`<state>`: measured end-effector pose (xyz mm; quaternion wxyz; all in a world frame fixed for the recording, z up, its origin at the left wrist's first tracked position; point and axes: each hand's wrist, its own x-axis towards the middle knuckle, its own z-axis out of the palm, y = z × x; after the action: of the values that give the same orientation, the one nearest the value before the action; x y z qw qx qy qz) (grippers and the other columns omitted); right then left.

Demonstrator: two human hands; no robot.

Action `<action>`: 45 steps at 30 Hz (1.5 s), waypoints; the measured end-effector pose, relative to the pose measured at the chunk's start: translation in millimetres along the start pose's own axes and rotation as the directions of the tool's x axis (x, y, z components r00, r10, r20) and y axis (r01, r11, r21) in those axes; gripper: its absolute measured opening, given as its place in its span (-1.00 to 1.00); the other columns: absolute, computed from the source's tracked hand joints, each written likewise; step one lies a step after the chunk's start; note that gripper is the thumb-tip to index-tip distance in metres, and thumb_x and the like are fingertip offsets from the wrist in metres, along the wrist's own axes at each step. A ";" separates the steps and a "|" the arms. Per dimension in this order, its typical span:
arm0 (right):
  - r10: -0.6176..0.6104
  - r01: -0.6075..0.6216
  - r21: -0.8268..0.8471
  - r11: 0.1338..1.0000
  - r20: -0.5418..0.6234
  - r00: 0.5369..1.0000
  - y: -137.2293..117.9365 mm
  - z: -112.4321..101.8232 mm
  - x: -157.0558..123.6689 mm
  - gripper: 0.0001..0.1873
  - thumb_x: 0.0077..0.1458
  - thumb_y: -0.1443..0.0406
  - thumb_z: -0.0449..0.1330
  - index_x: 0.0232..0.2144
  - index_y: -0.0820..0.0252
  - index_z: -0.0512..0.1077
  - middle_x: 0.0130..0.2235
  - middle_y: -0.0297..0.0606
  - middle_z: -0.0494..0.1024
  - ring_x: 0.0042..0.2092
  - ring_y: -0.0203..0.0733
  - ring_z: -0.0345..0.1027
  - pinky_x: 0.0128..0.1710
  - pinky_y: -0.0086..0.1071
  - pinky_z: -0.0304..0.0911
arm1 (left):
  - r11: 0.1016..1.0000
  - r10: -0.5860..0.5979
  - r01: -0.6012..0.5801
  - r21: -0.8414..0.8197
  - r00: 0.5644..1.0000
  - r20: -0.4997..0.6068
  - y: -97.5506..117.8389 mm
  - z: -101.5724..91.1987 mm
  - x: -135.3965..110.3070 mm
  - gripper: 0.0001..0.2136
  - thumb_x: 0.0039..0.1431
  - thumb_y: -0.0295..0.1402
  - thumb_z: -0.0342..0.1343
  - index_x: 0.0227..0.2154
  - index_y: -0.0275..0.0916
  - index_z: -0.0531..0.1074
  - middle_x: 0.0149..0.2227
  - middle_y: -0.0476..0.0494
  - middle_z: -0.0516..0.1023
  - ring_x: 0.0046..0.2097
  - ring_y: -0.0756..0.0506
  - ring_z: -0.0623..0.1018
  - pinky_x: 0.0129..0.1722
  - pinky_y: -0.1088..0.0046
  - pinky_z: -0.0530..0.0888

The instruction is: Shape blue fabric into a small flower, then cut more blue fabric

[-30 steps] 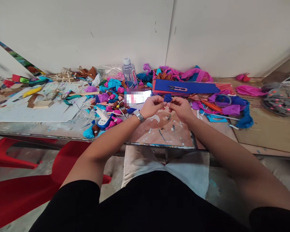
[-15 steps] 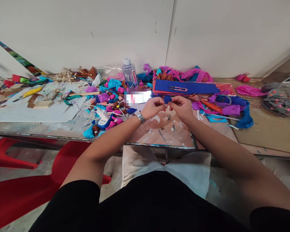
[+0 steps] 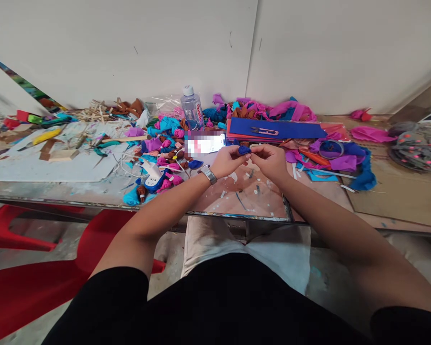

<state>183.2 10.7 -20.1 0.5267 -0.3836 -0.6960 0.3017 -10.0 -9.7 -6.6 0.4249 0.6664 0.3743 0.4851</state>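
Between my two hands, just above the table, is a small dark-blue crepe paper rose [image 3: 244, 150]. My left hand [image 3: 227, 161], with a metal watch [image 3: 209, 174] on its wrist, pinches the rose from the left. From the other side, the fingertips of my right hand [image 3: 271, 161] are closed on its right edge; the fingers cover part of it. Behind my hands lies a stack of coloured paper strips, a dark-blue sheet [image 3: 290, 128] on top, with pink thread snips [image 3: 264, 131] resting there. A lit phone [image 3: 211, 143] stands just beyond my left hand.
Left of my hands are a heap of paper flowers [image 3: 167, 143], a white-and-blue power strip [image 3: 153, 177] and a water bottle [image 3: 192, 110]. To the right lie a tape roll [image 3: 331, 149] and purple scraps [image 3: 345, 163]. Red stools [image 3: 104, 235] stand below the table's left front edge.
The blue rose has tilted and shifted slightly left and down between my fingers. My right fingers have moved a little around its edge; both hands keep hold of it.
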 end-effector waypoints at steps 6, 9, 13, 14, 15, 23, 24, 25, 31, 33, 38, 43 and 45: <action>-0.091 0.095 -0.162 0.982 0.031 0.995 -16.5 -4.9 -2.2 -0.88 0.11 0.20 0.36 -0.33 0.10 0.66 -0.35 -0.27 0.71 -0.40 -0.17 0.47 -0.35 -0.28 0.33 | 0.987 -0.136 0.138 -0.078 0.990 0.024 1.6 -1.2 0.3 -0.65 0.14 -0.09 0.43 -0.34 -0.33 0.58 -0.33 -0.21 0.70 -0.33 -0.07 0.69 -0.28 0.41 0.57; -0.151 0.156 -0.196 0.968 0.041 0.988 -18.4 -7.1 -2.7 -0.92 0.09 0.24 0.36 -0.34 0.08 0.66 -0.34 -0.26 0.70 -0.37 -0.15 0.49 -0.32 -0.26 0.34 | 0.976 -0.170 0.174 -0.129 0.985 0.040 0.3 -1.8 1.1 -0.68 0.10 -0.14 0.44 -0.31 -0.33 0.60 -0.32 -0.19 0.70 -0.30 -0.08 0.71 -0.26 0.42 0.58; -0.082 0.082 -0.126 0.989 0.003 0.997 -13.8 -6.6 -0.5 -0.89 0.06 0.20 0.40 -0.34 0.08 0.63 -0.35 -0.27 0.68 -0.37 -0.16 0.48 -0.31 -0.26 0.38 | 0.982 -0.103 0.117 -0.147 0.990 0.101 -2.4 -4.3 3.4 -0.67 0.00 -0.18 0.50 -0.32 -0.33 0.61 -0.29 -0.18 0.71 -0.28 -0.07 0.71 -0.23 0.44 0.57; -0.037 0.037 -0.077 0.996 -0.001 0.999 -13.3 -6.1 0.6 -0.85 0.05 0.17 0.41 -0.34 0.09 0.62 -0.37 -0.28 0.67 -0.38 -0.16 0.48 -0.33 -0.26 0.39 | 0.986 -0.077 0.093 -0.141 0.990 0.114 -2.4 -5.4 3.8 -0.66 0.00 -0.15 0.51 -0.33 -0.32 0.61 -0.29 -0.19 0.71 -0.28 -0.06 0.71 -0.23 0.43 0.57; 0.007 -0.007 -0.021 1.000 0.003 1.000 -13.6 -5.7 1.8 -0.81 0.03 0.13 0.43 -0.35 0.09 0.61 -0.38 -0.28 0.66 -0.40 -0.17 0.47 -0.35 -0.27 0.39 | 0.989 -0.055 0.072 -0.132 0.990 0.128 -1.8 -6.6 4.1 -0.63 0.02 -0.11 0.50 -0.33 -0.33 0.61 -0.29 -0.20 0.71 -0.29 -0.06 0.70 -0.23 0.42 0.58; 0.113 -0.121 0.201 0.972 0.050 0.992 -24.0 -5.6 6.1 -0.70 -0.11 0.09 0.53 -0.42 0.12 0.60 -0.46 -0.33 0.61 -0.47 -0.25 0.43 -0.41 -0.32 0.37 | 1.000 0.008 -0.005 -0.030 0.994 0.112 5.1 -12.6 3.3 -0.49 0.01 0.11 0.47 -0.39 -0.33 0.62 -0.37 -0.23 0.70 -0.34 -0.07 0.66 -0.26 0.40 0.58; 0.099 -0.107 0.191 0.976 0.052 0.994 -24.2 -5.6 5.7 -0.71 -0.10 0.09 0.52 -0.42 0.12 0.61 -0.46 -0.32 0.62 -0.47 -0.25 0.43 -0.42 -0.32 0.37 | 1.000 0.009 -0.006 -0.026 0.994 0.107 4.4 -12.8 3.4 -0.50 -0.01 0.10 0.48 -0.40 -0.33 0.62 -0.38 -0.21 0.69 -0.35 -0.06 0.66 -0.26 0.41 0.58; 0.085 -0.093 0.179 0.979 0.053 0.995 -24.1 -5.4 5.2 -0.72 -0.09 0.09 0.52 -0.42 0.13 0.62 -0.46 -0.32 0.62 -0.47 -0.24 0.44 -0.42 -0.32 0.37 | 1.000 0.008 -0.005 -0.025 0.995 0.101 3.6 -13.1 3.7 -0.50 -0.02 0.10 0.49 -0.40 -0.32 0.62 -0.39 -0.20 0.69 -0.36 -0.05 0.65 -0.27 0.42 0.57; 0.038 -0.044 0.131 0.990 0.048 0.998 -21.5 -5.3 3.3 -0.75 -0.04 0.10 0.48 -0.38 0.14 0.67 -0.45 -0.30 0.64 -0.47 -0.23 0.47 -0.43 -0.32 0.37 | 0.999 0.003 0.001 -0.044 0.997 0.083 1.5 -14.6 5.8 -0.48 -0.07 0.08 0.52 -0.38 -0.35 0.60 -0.40 -0.18 0.67 -0.36 -0.04 0.66 -0.28 0.45 0.56; 0.023 -0.028 0.127 0.992 0.043 0.999 -21.4 -5.4 3.0 -0.78 -0.01 0.12 0.46 -0.37 0.14 0.67 -0.45 -0.30 0.64 -0.47 -0.22 0.48 -0.42 -0.32 0.38 | 0.998 0.008 -0.003 -0.062 0.997 0.078 1.0 -14.5 6.3 -0.48 -0.07 0.08 0.52 -0.37 -0.34 0.59 -0.40 -0.16 0.66 -0.35 -0.04 0.66 -0.28 0.45 0.55; 0.015 -0.018 0.145 0.989 0.016 1.000 -21.7 -4.1 2.3 -0.79 -0.02 0.13 0.47 -0.38 0.11 0.67 -0.34 -0.28 0.68 -0.46 -0.25 0.46 -0.41 -0.30 0.40 | 0.994 0.029 -0.023 -0.107 0.998 0.060 -3.4 -13.6 7.9 -0.45 -0.06 0.11 0.50 -0.32 -0.32 0.57 -0.35 -0.15 0.66 -0.34 -0.05 0.68 -0.29 0.45 0.55; 0.071 -0.079 0.269 0.960 0.039 0.997 -19.3 -1.6 1.4 -0.79 -0.07 0.17 0.49 -0.36 0.11 0.68 -0.30 -0.30 0.65 -0.46 -0.31 0.40 -0.43 -0.33 0.36 | 0.993 0.036 -0.026 -0.118 0.996 0.082 -2.7 -13.4 6.7 -0.43 0.01 0.16 0.45 -0.31 -0.33 0.58 -0.32 -0.17 0.68 -0.32 -0.05 0.68 -0.27 0.45 0.56; 0.071 -0.079 0.280 0.957 0.039 0.997 -18.1 -1.5 1.4 -0.80 -0.07 0.18 0.49 -0.35 0.11 0.69 -0.30 -0.31 0.63 -0.46 -0.33 0.38 -0.43 -0.33 0.33 | 0.991 0.007 0.008 -0.134 0.994 0.112 -1.5 -13.0 5.7 -0.43 0.03 0.18 0.43 -0.35 -0.35 0.56 -0.36 -0.17 0.66 -0.32 -0.05 0.68 -0.25 0.45 0.57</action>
<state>180.5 2.4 -4.1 0.5541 -0.3266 -0.6386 0.4225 -21.3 -1.4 -4.0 0.4894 0.6623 0.3166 0.4708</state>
